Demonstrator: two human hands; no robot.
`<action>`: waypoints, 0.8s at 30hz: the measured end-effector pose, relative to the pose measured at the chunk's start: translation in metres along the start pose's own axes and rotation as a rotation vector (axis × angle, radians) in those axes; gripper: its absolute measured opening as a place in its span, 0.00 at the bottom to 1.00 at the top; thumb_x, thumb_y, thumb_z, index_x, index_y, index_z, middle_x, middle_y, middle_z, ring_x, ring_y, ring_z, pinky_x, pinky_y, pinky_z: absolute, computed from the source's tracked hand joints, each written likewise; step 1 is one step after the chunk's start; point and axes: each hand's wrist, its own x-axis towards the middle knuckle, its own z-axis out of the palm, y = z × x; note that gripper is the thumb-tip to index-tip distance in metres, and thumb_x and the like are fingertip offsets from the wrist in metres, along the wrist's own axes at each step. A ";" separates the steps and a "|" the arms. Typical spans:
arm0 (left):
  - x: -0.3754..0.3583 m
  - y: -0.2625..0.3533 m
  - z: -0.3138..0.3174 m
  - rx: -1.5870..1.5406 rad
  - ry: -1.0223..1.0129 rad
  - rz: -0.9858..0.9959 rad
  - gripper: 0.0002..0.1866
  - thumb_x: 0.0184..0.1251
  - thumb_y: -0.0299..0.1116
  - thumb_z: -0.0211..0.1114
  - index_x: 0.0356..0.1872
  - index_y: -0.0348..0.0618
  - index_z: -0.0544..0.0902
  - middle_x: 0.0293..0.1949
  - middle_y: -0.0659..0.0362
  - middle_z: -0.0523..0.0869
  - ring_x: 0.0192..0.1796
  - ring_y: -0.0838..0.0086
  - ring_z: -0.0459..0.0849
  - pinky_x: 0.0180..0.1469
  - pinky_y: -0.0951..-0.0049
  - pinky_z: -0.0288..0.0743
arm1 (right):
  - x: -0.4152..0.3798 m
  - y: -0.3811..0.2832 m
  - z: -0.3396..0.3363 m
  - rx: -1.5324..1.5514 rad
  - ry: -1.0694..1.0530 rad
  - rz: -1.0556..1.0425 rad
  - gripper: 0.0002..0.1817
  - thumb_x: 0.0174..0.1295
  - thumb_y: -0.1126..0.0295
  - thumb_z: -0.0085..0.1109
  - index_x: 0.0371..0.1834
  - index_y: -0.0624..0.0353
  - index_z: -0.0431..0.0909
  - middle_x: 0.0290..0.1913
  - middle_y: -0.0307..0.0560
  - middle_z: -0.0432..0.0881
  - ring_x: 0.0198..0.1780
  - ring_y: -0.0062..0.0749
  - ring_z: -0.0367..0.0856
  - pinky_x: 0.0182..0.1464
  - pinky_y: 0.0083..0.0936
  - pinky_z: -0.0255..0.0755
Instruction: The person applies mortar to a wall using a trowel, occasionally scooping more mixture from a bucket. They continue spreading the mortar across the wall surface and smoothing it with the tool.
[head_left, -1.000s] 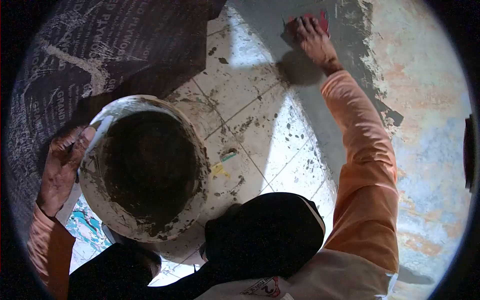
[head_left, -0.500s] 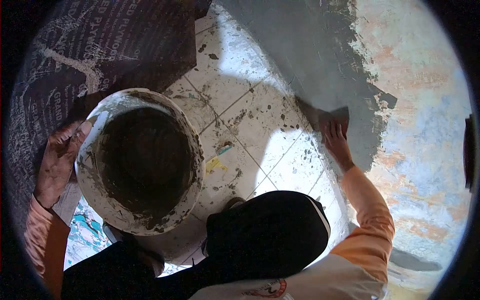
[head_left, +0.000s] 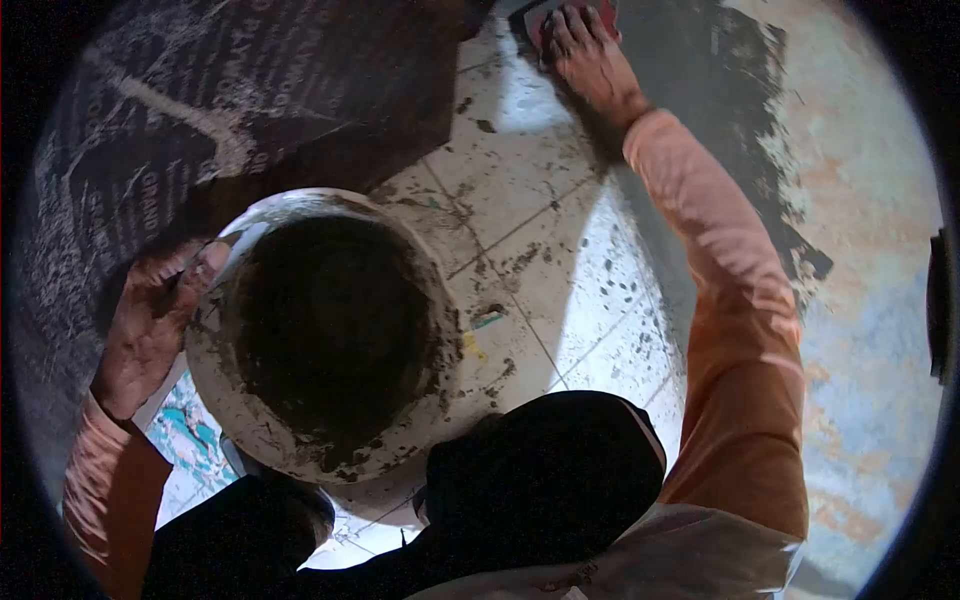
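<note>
Gripping bucket [head_left: 330, 330] rim, left hand [head_left: 150, 320]; dark mortar inside; right hand [head_left: 590, 60] pressing red trowel [head_left: 575, 15].

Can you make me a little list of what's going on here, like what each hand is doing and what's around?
left hand: grips the rim of the bucket
bucket: pale, round, smeared, dark wet mix inside
right hand: stretched up, pressed on a red float against the wall
red float: flat on the wall, mostly hidden under the fingers
wall: dark grey fresh coat on one part, patchy orange and blue elsewhere
floor: pale tiles, speckled with dark drips
plywood sheet: dark, printed, beside the bucket
</note>
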 end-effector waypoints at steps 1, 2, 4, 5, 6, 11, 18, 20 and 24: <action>-0.001 0.002 0.001 -0.084 0.010 -0.022 0.23 0.84 0.48 0.65 0.58 0.35 0.89 0.47 0.56 0.93 0.48 0.77 0.87 0.56 0.70 0.80 | 0.027 0.001 0.000 0.016 0.026 -0.002 0.28 0.77 0.58 0.51 0.76 0.57 0.75 0.82 0.53 0.70 0.84 0.52 0.64 0.86 0.55 0.52; 0.000 0.002 -0.002 -0.030 -0.020 -0.016 0.23 0.84 0.47 0.65 0.58 0.35 0.89 0.46 0.57 0.93 0.48 0.77 0.87 0.56 0.70 0.80 | 0.051 0.003 0.000 -0.003 -0.144 -0.050 0.29 0.80 0.55 0.48 0.79 0.56 0.73 0.85 0.53 0.65 0.87 0.55 0.56 0.86 0.59 0.46; -0.004 -0.006 0.000 -0.058 0.012 -0.063 0.23 0.84 0.48 0.65 0.58 0.34 0.89 0.46 0.56 0.93 0.48 0.77 0.87 0.57 0.70 0.79 | 0.090 -0.008 0.028 -0.011 -0.306 -0.100 0.31 0.83 0.52 0.46 0.82 0.54 0.71 0.88 0.52 0.59 0.90 0.58 0.47 0.87 0.63 0.39; -0.004 -0.007 0.001 -0.093 0.021 -0.086 0.23 0.84 0.48 0.66 0.58 0.34 0.89 0.46 0.56 0.93 0.49 0.77 0.87 0.57 0.70 0.79 | 0.097 -0.022 0.070 -0.063 -0.283 -0.042 0.30 0.82 0.53 0.46 0.80 0.55 0.73 0.86 0.53 0.63 0.87 0.57 0.55 0.86 0.62 0.44; -0.003 -0.003 0.004 -0.038 0.051 -0.041 0.23 0.84 0.48 0.65 0.58 0.35 0.89 0.45 0.54 0.93 0.48 0.76 0.87 0.56 0.69 0.79 | 0.092 -0.037 0.098 -0.116 -0.264 0.011 0.29 0.81 0.53 0.46 0.78 0.56 0.75 0.84 0.54 0.68 0.84 0.56 0.62 0.85 0.60 0.49; 0.000 -0.005 0.002 0.096 0.081 -0.042 0.23 0.84 0.48 0.65 0.57 0.34 0.89 0.45 0.53 0.93 0.46 0.74 0.87 0.54 0.67 0.80 | 0.008 -0.069 0.127 -0.102 -0.257 -0.032 0.33 0.82 0.53 0.45 0.85 0.58 0.65 0.84 0.59 0.67 0.85 0.60 0.61 0.84 0.64 0.49; -0.001 -0.003 -0.001 0.204 0.096 -0.103 0.22 0.86 0.46 0.63 0.63 0.37 0.87 0.49 0.53 0.93 0.50 0.72 0.90 0.57 0.67 0.83 | -0.140 -0.103 0.125 -0.104 -0.162 -0.100 0.35 0.76 0.61 0.50 0.83 0.66 0.63 0.81 0.65 0.69 0.80 0.63 0.69 0.82 0.63 0.59; -0.002 -0.004 0.002 0.174 0.076 -0.037 0.22 0.86 0.46 0.63 0.64 0.37 0.86 0.50 0.53 0.92 0.50 0.71 0.91 0.57 0.67 0.84 | -0.184 -0.109 0.114 -0.095 -0.144 -0.093 0.35 0.75 0.61 0.50 0.83 0.66 0.65 0.80 0.65 0.70 0.79 0.63 0.70 0.81 0.63 0.60; 0.000 -0.013 -0.008 0.098 -0.016 0.032 0.24 0.86 0.47 0.62 0.64 0.36 0.86 0.50 0.51 0.92 0.48 0.72 0.90 0.56 0.68 0.84 | -0.281 -0.138 0.136 -0.469 -0.138 -0.135 0.34 0.74 0.61 0.52 0.81 0.65 0.68 0.79 0.63 0.73 0.79 0.63 0.71 0.79 0.63 0.65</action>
